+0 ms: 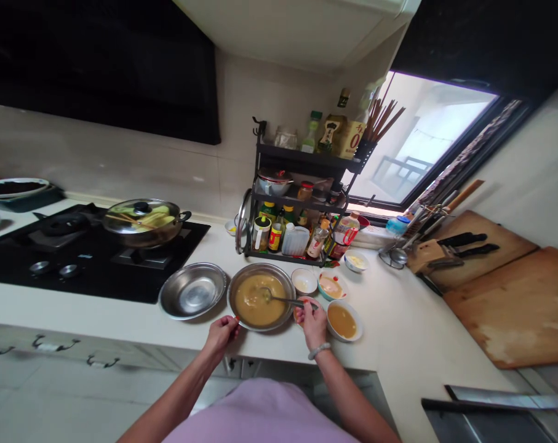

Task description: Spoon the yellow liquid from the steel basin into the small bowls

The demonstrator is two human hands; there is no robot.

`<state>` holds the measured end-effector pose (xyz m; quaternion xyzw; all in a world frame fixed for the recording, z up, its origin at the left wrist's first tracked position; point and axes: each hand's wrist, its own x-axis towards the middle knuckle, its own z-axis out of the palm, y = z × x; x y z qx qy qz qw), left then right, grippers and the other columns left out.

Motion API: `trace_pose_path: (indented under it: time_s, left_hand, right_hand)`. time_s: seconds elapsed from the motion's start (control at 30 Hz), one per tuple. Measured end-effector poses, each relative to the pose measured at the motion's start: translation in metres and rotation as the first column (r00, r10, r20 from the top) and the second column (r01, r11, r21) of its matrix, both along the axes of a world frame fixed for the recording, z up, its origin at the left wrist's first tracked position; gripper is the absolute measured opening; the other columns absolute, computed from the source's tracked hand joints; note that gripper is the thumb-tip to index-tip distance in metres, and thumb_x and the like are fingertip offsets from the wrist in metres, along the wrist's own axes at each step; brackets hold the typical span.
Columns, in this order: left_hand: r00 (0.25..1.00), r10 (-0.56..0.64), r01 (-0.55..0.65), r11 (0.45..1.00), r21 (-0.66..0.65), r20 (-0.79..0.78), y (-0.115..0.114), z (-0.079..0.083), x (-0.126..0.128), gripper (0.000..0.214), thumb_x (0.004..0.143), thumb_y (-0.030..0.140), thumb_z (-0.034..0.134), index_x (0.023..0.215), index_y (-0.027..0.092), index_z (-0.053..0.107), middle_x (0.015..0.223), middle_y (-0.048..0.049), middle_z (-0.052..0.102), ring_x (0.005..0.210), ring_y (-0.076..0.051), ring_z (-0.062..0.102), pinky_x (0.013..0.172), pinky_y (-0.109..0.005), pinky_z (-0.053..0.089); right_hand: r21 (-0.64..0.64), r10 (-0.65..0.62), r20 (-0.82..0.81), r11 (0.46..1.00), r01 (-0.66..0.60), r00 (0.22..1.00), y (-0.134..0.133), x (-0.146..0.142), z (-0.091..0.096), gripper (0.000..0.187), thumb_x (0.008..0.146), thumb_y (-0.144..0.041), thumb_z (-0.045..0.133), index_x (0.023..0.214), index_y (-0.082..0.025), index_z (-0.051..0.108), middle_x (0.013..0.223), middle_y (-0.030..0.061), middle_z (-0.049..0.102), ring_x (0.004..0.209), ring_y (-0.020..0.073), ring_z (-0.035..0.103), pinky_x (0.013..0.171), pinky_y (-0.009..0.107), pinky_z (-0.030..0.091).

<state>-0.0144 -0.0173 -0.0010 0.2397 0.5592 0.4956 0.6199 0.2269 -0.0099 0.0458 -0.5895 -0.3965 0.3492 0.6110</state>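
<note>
A steel bowl (235, 286) of thick yellow-brown batter sits at the counter's front edge. My left hand (221, 332) grips its near rim, fingers curled. My right hand (312, 320) is closed on the handle of a metal spoon (279, 299) whose bowl dips into the batter. Beside that hand stands a small white bowl (357, 332) of brown sauce. An empty steel bowl (193, 292) rests to the left.
Behind are two small bowls (304, 281) (331, 287), a black spice rack (301, 203) of bottles, and a lidded wok (144, 223) on a black gas hob (75, 258). Wooden cutting boards (518, 301) and knives (463, 243) lie at right, under a window.
</note>
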Motion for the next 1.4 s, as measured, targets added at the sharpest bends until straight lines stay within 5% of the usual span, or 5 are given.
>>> trace_pose_path:
  time_s: [0.67,1.4]
  left_hand:
    - [0.998,-0.033,0.034,0.999,0.009,-0.049,0.003,-0.011,-0.003,0.036,0.046,0.043,0.075,0.05,0.018,0.049,0.046,0.0029,0.054,0.042,-0.008,0.045,0.044,-0.022,0.035]
    - [1.0,-0.029,0.029,1.0,0.007,-0.009,0.0,0.0,-0.002,0.038,0.042,0.042,0.077,0.048,0.017,0.049,0.045,0.0027,0.054,0.041,-0.007,0.044,0.043,-0.021,0.033]
  right_hand:
    - [-0.02,-0.199,-0.258,0.979,0.201,0.946,-0.032,0.03,0.022,0.026,0.068,-0.039,0.062,0.08,-0.016,0.058,0.048,-0.0019,0.058,0.04,0.0126,0.049,0.035,0.022,0.035]
    - [-0.04,-0.149,-0.31,0.989,0.144,0.939,-0.025,0.029,0.024,0.028,0.066,-0.041,0.067,0.077,-0.017,0.058,0.047,-0.0025,0.058,0.038,0.0131,0.051,0.034,0.021,0.036]
